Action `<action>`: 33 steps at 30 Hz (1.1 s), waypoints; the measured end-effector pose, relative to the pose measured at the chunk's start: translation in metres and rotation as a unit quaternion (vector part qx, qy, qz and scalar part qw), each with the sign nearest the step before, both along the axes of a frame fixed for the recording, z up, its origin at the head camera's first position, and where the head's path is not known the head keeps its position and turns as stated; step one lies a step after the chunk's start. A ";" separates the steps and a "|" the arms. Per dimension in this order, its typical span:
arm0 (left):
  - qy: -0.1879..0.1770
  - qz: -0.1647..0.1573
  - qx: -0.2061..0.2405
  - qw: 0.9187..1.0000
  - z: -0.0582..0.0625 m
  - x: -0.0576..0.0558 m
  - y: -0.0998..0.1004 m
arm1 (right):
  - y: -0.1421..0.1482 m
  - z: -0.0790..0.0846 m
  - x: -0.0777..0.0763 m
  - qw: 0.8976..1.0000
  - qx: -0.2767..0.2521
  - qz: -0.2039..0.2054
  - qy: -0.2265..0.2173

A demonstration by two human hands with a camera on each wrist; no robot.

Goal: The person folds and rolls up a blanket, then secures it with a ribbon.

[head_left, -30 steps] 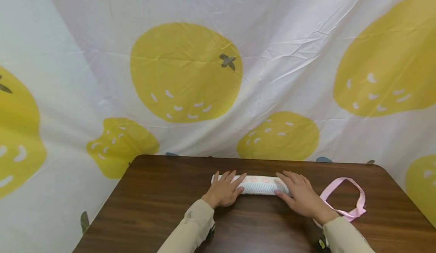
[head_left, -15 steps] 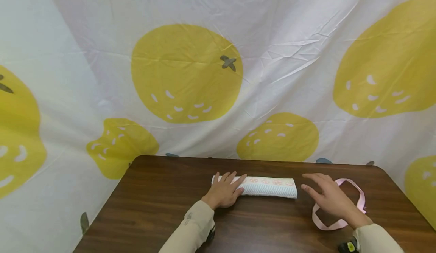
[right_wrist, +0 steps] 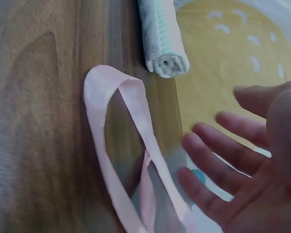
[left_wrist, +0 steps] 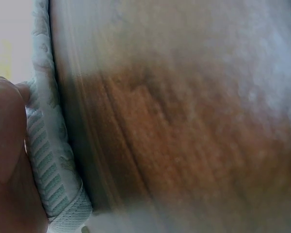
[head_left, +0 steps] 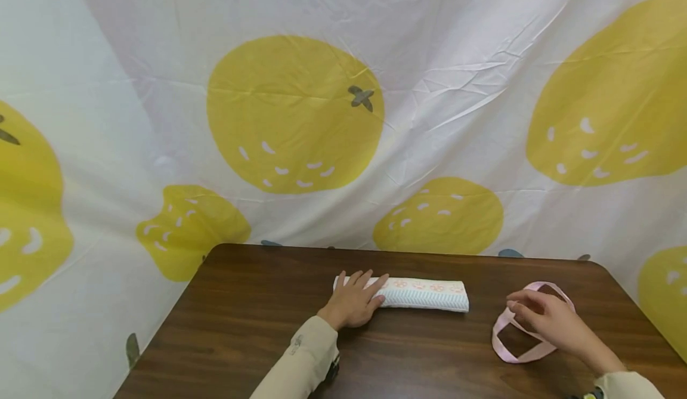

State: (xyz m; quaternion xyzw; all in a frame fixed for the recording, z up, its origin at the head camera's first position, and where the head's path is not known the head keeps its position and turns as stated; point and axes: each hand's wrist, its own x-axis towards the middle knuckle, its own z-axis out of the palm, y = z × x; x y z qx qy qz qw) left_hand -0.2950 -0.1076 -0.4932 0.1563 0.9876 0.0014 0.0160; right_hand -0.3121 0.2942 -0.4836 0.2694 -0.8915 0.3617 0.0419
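Note:
A white rolled towel [head_left: 424,293] with pink flowers and pale blue zigzag stripes lies across the table. My left hand [head_left: 352,299] rests on its left end, fingers spread; the left wrist view shows the towel [left_wrist: 47,170] beside the palm. Off the towel's right end, my right hand [head_left: 553,318] hovers over a pink ribbon [head_left: 500,349] and holds nothing. In the right wrist view the fingers of that hand [right_wrist: 237,170] are apart and loosely bent. The ribbon [right_wrist: 95,99] lies in a loop on the wood, partly behind the hand in the head view.
The dark wooden table [head_left: 241,327] has rounded back corners. Behind it hangs a white cloth [head_left: 456,41] printed with large yellow fruits. The towel's spiral end faces the ribbon side.
My right hand has lifted off the towel's right end and moved right, over the ribbon. The ribbon's near side has shifted a little left. My left hand has stayed on the towel.

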 end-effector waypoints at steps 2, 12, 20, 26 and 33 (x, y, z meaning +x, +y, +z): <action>0.001 0.000 0.002 1.000 0.000 0.000 0.000 | 0.005 -0.005 0.001 0.996 -0.028 0.048 -0.062; 0.000 0.001 0.003 1.000 -0.001 0.001 -0.001 | 0.006 -0.029 0.003 0.933 -0.127 0.161 -0.297; 0.002 -0.003 0.009 1.000 0.000 0.001 0.001 | -0.002 -0.040 0.010 0.970 -0.067 0.123 -0.201; 0.002 -0.001 0.005 1.000 0.003 0.003 0.002 | -0.004 -0.042 0.014 0.984 -0.038 0.114 -0.135; 0.003 -0.001 0.009 1.000 0.002 0.003 0.000 | -0.011 -0.042 0.018 0.986 -0.045 0.118 -0.107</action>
